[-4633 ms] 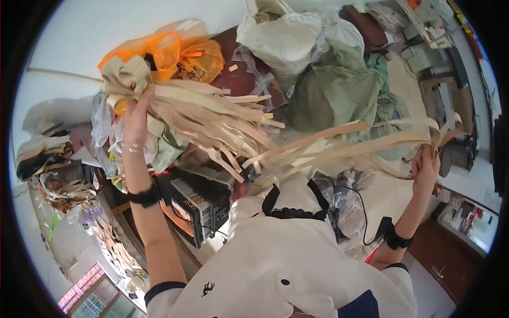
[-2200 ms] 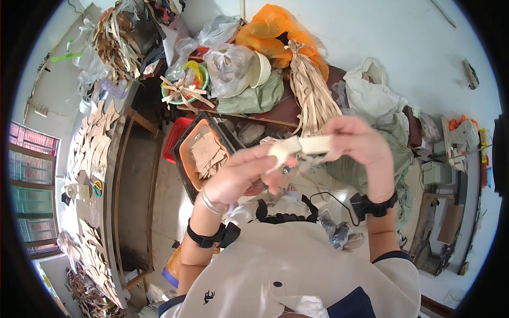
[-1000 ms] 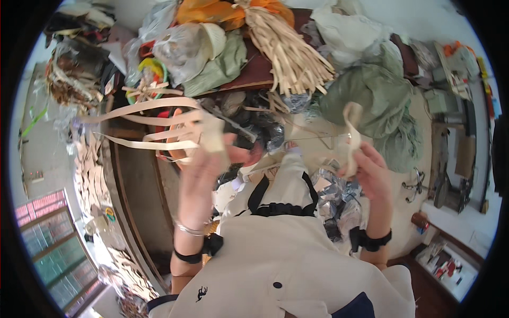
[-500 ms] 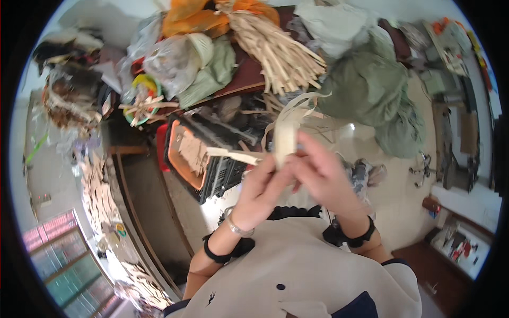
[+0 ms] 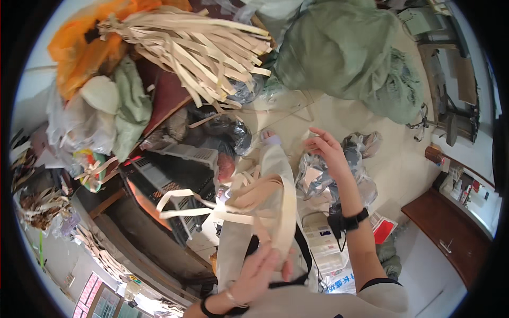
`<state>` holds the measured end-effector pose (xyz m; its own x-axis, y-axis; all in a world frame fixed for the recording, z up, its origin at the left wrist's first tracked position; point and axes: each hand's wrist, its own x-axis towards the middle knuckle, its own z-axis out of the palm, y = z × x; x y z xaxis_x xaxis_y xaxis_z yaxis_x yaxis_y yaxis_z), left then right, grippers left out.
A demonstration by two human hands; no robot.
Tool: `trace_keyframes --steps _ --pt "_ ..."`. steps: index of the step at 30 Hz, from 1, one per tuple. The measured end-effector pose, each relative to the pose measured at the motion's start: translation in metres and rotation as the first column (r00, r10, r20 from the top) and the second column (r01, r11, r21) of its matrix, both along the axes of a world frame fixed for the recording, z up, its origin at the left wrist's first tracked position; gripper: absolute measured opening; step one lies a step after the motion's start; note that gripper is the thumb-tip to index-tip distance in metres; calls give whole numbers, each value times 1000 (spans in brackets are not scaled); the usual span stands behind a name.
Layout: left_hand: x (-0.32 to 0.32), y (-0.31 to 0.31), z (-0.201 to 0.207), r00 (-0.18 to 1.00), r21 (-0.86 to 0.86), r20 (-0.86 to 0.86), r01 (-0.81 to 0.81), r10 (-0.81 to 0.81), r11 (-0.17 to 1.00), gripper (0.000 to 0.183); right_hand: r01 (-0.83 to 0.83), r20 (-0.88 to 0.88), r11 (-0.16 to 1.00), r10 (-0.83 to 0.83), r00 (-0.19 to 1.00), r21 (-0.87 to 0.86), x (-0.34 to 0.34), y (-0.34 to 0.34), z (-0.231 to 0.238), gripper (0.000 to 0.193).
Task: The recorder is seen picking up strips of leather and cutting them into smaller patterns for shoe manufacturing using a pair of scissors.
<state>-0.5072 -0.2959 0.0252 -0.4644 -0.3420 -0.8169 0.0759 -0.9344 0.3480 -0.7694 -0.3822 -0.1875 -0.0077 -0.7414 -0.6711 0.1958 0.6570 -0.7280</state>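
Observation:
My left hand [image 5: 257,273], low in the middle, is closed around one end of a looped bundle of flat cream and tan strips [image 5: 288,212]. The strips arch up over my lap, and several loose ends stick out to the left toward the dark crate. Away from the bundle, my right hand [image 5: 330,152] is raised over the floor at centre right. Its fingers are apart and slightly bent, pointing left, and I see nothing held in them. Beneath it are clear plastic bags [image 5: 313,175] with dark and pale contents.
A large sheaf of similar strips [image 5: 196,50] lies on a dark red table [image 5: 161,90] beside an orange bag [image 5: 79,47]. Left of my legs stands a black and orange crate [image 5: 175,175]. A big green sack [image 5: 334,47] sits beyond, and a brown board [image 5: 445,238] is at the right.
My hands, together on the strips half a second ago, are now apart. The left has come down nearer my body with the bundle; the right has let go and reached out right. The view has shifted.

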Motion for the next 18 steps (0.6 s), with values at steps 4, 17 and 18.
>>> trace_keyframes --steps 4,17,18 --pt "-30 17 -122 999 50 -51 4 -1 999 32 -58 -234 951 134 963 305 -56 -16 -247 30" --pt "-23 36 -315 941 431 335 -106 -50 896 24 174 -922 912 338 188 370 -117 -15 -627 38" --pt "-25 44 -319 923 361 383 -110 -39 926 25 174 -926 915 333 177 363 -136 -17 -637 38"
